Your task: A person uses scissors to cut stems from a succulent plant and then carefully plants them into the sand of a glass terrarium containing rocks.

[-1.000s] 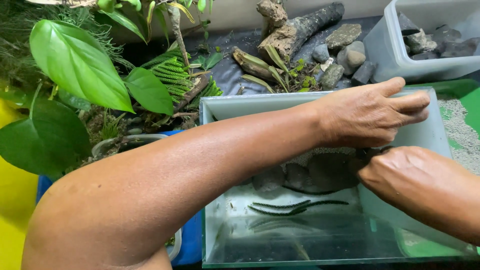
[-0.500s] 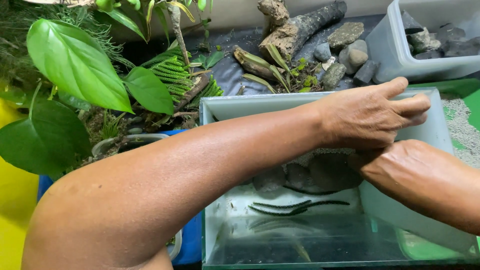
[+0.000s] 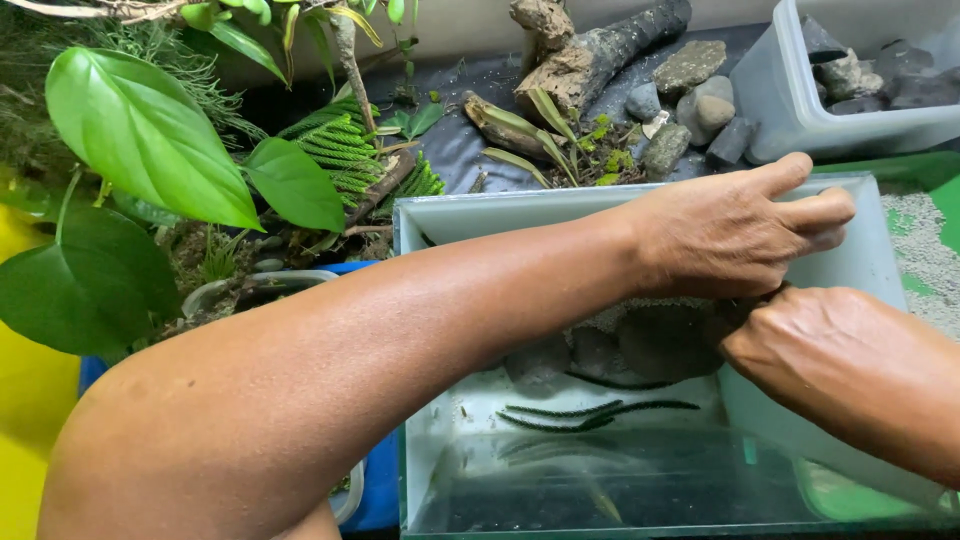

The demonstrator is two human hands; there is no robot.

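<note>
A small glass tank (image 3: 480, 215) stands before me, with dark flat stones (image 3: 655, 345) on pale gravel along its back and thin dark plant strands (image 3: 590, 412) on the bare bottom. My left hand (image 3: 740, 235) reaches across the tank to its right side, fingers curled down over the stones. My right hand (image 3: 810, 355) comes in from the right and meets the left hand just above the stones. What the fingers of either hand hold is hidden.
Large green leaves (image 3: 140, 140) and ferns (image 3: 345, 150) fill the left. Driftwood (image 3: 590, 55) and grey rocks (image 3: 690, 95) lie behind the tank on black sheet. A white tub (image 3: 800, 110) of dark stones sits at top right. Pale gravel (image 3: 925, 260) lies right.
My right hand has moved up and left inside the tank until it meets my left hand. The left hand has stayed over the stones.
</note>
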